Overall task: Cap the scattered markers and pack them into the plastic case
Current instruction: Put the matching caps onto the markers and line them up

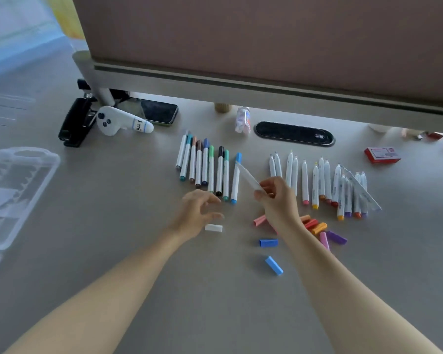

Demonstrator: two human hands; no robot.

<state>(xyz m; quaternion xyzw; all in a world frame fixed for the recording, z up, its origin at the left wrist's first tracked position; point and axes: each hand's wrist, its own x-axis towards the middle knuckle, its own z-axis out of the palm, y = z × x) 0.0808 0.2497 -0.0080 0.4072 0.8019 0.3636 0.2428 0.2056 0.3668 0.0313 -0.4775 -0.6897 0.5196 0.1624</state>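
My right hand [276,198] pinches a white uncapped marker [248,176], lifted and pointing up-left. My left hand [198,212] hovers with loosely curled fingers just above a white cap [213,227] lying on the desk; it holds nothing. A row of capped markers [207,169] lies behind my left hand. A row of uncapped markers [320,182] lies to the right. Loose caps sit near my right wrist: two blue caps [268,242] [274,265], a pink cap [259,220], orange and red caps [317,227], a purple cap [337,237]. The clear plastic case [16,195] stands open at the far left.
A desk divider [266,80] overhangs the back. Behind the markers lie a phone [159,112], a white plush toy [120,121], a black stapler [74,123], an oval cable port [294,134], and a red box [382,155]. A clear ruler [363,190] rests on the uncapped markers.
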